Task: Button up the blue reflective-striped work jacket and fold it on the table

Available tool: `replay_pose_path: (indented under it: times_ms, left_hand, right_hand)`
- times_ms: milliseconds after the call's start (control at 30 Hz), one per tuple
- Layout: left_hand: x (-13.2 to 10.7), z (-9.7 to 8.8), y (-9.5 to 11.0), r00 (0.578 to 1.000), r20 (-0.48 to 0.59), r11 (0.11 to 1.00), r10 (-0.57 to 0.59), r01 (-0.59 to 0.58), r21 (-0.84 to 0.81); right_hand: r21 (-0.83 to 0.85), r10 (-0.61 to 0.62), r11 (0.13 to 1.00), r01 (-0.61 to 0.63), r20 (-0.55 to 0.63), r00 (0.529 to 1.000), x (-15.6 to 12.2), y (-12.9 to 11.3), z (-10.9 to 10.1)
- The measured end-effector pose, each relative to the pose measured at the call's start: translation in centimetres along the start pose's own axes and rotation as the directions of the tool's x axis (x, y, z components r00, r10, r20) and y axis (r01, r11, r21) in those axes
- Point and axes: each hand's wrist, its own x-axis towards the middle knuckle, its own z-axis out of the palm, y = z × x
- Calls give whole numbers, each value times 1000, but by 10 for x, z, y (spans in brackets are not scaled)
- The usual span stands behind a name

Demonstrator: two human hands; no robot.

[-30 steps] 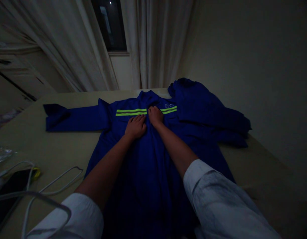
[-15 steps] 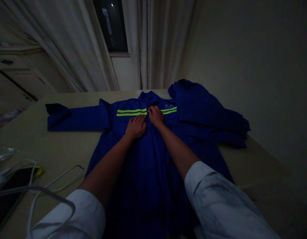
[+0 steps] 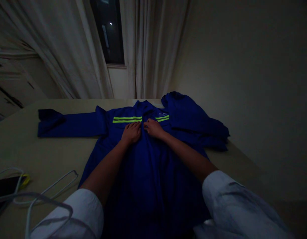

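— Where's the blue work jacket [image 3: 148, 172]?

— Spread on the table [image 3: 56, 156], under both hands: collar [image 3: 143, 106] at twelve o'clock, one sleeve [image 3: 68, 125] out at nine, other sleeve [image 3: 193, 121] bunched at two.

— And the hands?

— Left hand [image 3: 130, 132] and right hand [image 3: 153, 128] lie open, palms down on its chest, just beside each other.

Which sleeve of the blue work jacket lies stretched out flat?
The person's left sleeve, straight out across the table; on the right side there's only a bunched blue heap.

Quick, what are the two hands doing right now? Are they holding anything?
Left hand: open, flat on the blue jacket, holding nothing.
Right hand: open, flat on the jacket, holding nothing that shows.
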Motion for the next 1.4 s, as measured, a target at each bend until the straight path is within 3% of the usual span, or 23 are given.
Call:
replay_pose_path:
  times_ms: [100,200,300,400,533,633,733,800,867,967,1033,1133,1200,1267,1333,1400]
  left_hand:
    - [-1,-1,0,1000,13,1000,0,0,-9]
    - [0,0,0,1000,11,1000,-1,1,-12]
    - [1,1,-2,1000,15,1000,7,-7,-12]
    - [1,2,-3,1000,1,1000,19,-19,-3]
    - [-6,-5,3,994,-112,999,-1,6,39]
    - [-17,-19,17,982,-186,995,17,2,100]
    - [-35,-39,40,992,-112,992,52,-39,121]
    - [-61,-53,58,996,-20,990,92,-89,105]
    - [-104,-63,78,988,41,986,150,-152,70]
    - [-201,-65,104,977,110,981,182,-173,-89]
    - [-273,-53,116,957,236,955,169,-100,-280]
    - [-356,-21,122,912,406,839,60,174,-515]
    - [-381,0,123,876,480,673,-46,383,-633]
    - [-385,13,127,850,497,434,-175,519,-736]
    - [-378,21,134,809,513,206,-288,575,-792]
    - [-368,26,142,764,546,72,-343,601,-796]
  right_hand:
    - [95,-128,987,127,8,992,-59,-13,-11]
    - [190,-276,945,265,32,961,-137,-38,-26]
    - [244,-397,900,361,118,910,-217,-69,-36]
    - [214,-505,857,469,164,848,-280,-97,-29]
    - [71,-564,826,560,94,820,-322,-115,-5]
    - [2,-535,845,535,32,844,-330,-113,8]
    - [24,-456,889,457,-43,889,-333,-106,18]
    - [93,-382,915,392,-109,918,-336,-105,23]
    - [163,-287,936,312,-157,945,-340,-105,28]
    - [195,-236,945,263,-151,960,-343,-106,31]
    - [169,-277,941,292,-109,955,-343,-106,32]
    - [113,-318,940,323,-55,946,-339,-108,33]
    - [70,-320,944,322,-35,947,-334,-110,32]
    - [23,-327,945,327,-18,945,-329,-113,29]
    - [-22,-347,938,347,-8,938,-324,-117,25]
    - [-60,-380,923,379,-1,925,-322,-118,22]
